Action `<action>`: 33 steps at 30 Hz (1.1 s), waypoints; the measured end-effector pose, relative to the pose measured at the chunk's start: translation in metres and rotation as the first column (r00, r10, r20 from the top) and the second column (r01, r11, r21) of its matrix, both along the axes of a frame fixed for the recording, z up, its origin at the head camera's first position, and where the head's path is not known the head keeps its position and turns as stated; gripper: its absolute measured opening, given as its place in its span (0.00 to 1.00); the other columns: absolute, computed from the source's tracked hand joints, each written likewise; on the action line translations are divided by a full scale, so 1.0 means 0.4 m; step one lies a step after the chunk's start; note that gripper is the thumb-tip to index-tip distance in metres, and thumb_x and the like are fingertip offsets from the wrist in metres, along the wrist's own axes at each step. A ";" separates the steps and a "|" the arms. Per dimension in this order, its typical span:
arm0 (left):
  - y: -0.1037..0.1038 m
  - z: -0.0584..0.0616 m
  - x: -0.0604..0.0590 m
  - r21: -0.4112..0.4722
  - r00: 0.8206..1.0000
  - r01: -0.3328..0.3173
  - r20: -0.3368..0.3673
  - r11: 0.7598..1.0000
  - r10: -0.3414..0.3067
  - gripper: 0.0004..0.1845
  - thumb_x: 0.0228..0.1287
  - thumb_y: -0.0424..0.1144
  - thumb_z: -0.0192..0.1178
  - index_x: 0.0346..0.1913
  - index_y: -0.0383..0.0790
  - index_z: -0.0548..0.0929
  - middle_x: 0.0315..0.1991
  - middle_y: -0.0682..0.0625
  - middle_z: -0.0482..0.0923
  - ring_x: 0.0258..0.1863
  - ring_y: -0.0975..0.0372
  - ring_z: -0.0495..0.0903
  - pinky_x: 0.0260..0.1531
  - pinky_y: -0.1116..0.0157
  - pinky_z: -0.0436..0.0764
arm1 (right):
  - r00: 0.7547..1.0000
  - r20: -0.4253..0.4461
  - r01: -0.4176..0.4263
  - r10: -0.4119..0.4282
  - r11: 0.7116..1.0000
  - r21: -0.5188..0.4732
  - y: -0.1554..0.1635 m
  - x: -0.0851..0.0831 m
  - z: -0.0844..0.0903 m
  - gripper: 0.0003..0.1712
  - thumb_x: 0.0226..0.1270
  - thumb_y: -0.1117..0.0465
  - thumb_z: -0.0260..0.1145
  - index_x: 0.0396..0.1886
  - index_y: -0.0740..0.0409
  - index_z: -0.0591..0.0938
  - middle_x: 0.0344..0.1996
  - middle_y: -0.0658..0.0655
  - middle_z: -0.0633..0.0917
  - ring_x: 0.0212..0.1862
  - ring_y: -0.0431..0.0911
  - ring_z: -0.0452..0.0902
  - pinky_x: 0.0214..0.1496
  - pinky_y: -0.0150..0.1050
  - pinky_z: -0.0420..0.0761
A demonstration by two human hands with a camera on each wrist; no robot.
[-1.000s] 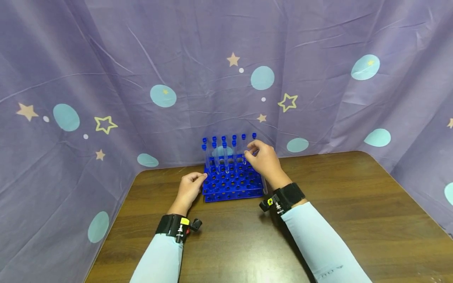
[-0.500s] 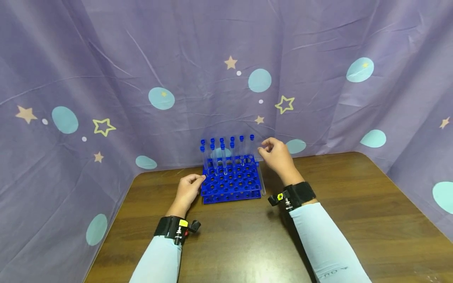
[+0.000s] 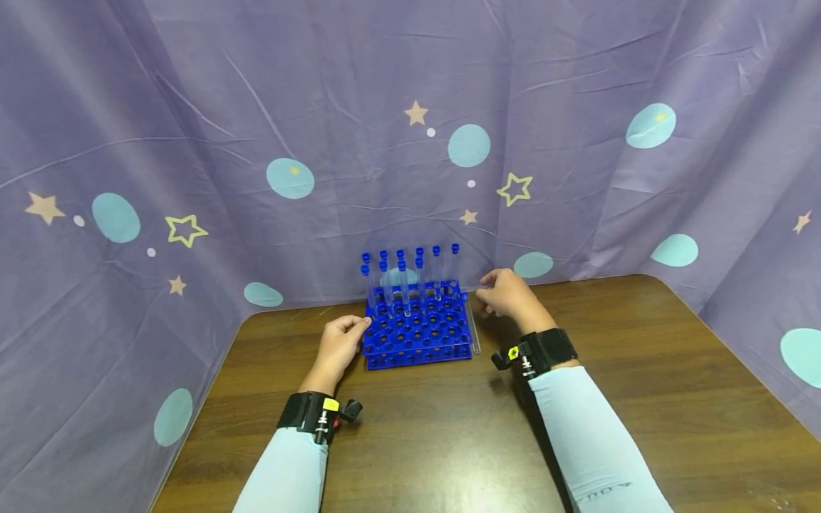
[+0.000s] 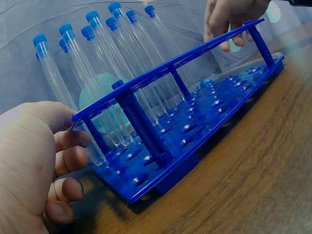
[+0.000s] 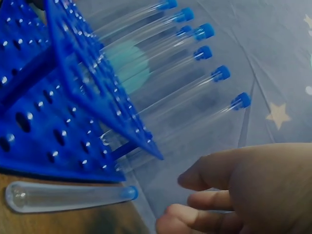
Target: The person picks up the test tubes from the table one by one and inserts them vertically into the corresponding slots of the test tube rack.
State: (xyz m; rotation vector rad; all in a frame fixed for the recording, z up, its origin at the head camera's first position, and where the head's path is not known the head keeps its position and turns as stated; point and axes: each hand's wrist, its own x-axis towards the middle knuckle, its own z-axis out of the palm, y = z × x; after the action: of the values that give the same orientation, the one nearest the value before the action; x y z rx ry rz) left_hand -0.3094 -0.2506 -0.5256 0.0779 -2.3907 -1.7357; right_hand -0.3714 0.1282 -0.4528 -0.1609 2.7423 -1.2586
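A blue test tube rack (image 3: 420,347) stands on the wooden table, its top a plate full of round holes. Several clear test tubes (image 4: 105,44) with blue caps stand upright in its back rows. My left hand (image 3: 340,345) pinches the rack's left edge between thumb and forefinger, as the left wrist view shows. One more capped test tube (image 5: 68,196) lies on the table along the rack's right side. Beyond its capped end is my right hand (image 3: 509,293), fingers loosely bent and holding nothing, apart from the rack.
Behind the rack hangs a purple curtain (image 3: 359,107) with stars and teal dots, close to the table's back edge. The wooden table (image 3: 417,442) stretches in front of the rack and off to both sides.
My right hand has left the back right corner of the rack, moved right and then dropped toward the lying test tube. The left hand keeps its hold on the rack.
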 end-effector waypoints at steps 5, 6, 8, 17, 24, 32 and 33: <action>-0.001 -0.002 0.000 -0.005 1.000 -0.003 0.002 1.000 0.003 0.18 0.81 0.45 0.71 0.36 0.32 0.90 0.23 0.59 0.76 0.23 0.65 0.75 0.28 0.68 0.77 | 0.996 0.083 -0.037 0.036 0.999 0.000 -0.004 0.000 -0.024 0.26 0.78 0.61 0.68 0.69 0.70 0.83 0.39 0.64 0.95 0.31 0.45 0.91 0.33 0.40 0.92; -0.001 -0.001 0.001 -0.003 1.000 -0.004 0.001 1.000 0.004 0.17 0.81 0.44 0.71 0.37 0.32 0.90 0.23 0.59 0.77 0.23 0.65 0.75 0.28 0.68 0.77 | 0.995 0.092 -0.042 0.042 0.999 -0.001 -0.006 0.000 -0.030 0.25 0.77 0.61 0.68 0.68 0.70 0.83 0.38 0.65 0.95 0.31 0.45 0.91 0.33 0.41 0.92; 0.000 -0.001 0.001 0.002 1.000 -0.003 -0.001 1.000 0.003 0.17 0.80 0.43 0.71 0.37 0.31 0.91 0.23 0.59 0.77 0.23 0.64 0.75 0.27 0.68 0.77 | 0.992 0.108 -0.057 0.057 0.998 -0.005 -0.010 0.000 -0.038 0.25 0.77 0.61 0.69 0.67 0.70 0.83 0.38 0.66 0.95 0.32 0.47 0.92 0.35 0.43 0.94; -0.006 -0.006 -0.005 0.014 1.000 0.006 0.013 1.000 -0.006 0.16 0.80 0.44 0.71 0.39 0.32 0.91 0.24 0.59 0.77 0.24 0.64 0.75 0.28 0.68 0.78 | 0.990 0.118 -0.078 0.077 0.997 0.003 -0.028 0.001 -0.064 0.24 0.75 0.60 0.72 0.64 0.70 0.85 0.35 0.62 0.91 0.33 0.48 0.90 0.35 0.43 0.94; -0.001 -0.003 -0.005 0.031 1.000 0.011 0.010 0.999 -0.011 0.16 0.80 0.42 0.71 0.40 0.30 0.91 0.23 0.59 0.77 0.24 0.64 0.75 0.28 0.68 0.77 | 0.990 0.122 -0.078 0.076 0.997 0.015 -0.034 -0.005 -0.071 0.26 0.73 0.61 0.74 0.65 0.70 0.85 0.37 0.62 0.91 0.34 0.48 0.90 0.36 0.43 0.94; 0.003 0.002 -0.002 0.039 1.000 0.004 0.003 0.999 -0.004 0.15 0.80 0.41 0.71 0.39 0.29 0.91 0.22 0.60 0.76 0.23 0.64 0.74 0.26 0.69 0.76 | 0.993 0.104 -0.063 0.055 0.995 0.080 -0.045 -0.008 -0.074 0.23 0.73 0.62 0.74 0.62 0.70 0.86 0.42 0.65 0.92 0.35 0.48 0.92 0.35 0.41 0.94; 0.004 0.002 -0.002 0.039 1.000 0.003 0.005 0.999 -0.003 0.15 0.80 0.41 0.71 0.39 0.29 0.91 0.22 0.60 0.76 0.23 0.65 0.74 0.26 0.70 0.76 | 0.993 0.106 -0.057 0.048 0.995 0.084 -0.045 -0.008 -0.074 0.23 0.73 0.62 0.75 0.62 0.70 0.86 0.44 0.65 0.92 0.35 0.48 0.92 0.35 0.41 0.94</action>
State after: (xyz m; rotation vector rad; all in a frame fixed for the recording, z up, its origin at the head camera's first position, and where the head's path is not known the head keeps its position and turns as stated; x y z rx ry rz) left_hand -0.3103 -0.2490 -0.5247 0.0842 -2.3625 -1.7854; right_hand -0.3745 0.1102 -0.4825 -0.1531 2.6792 -1.1007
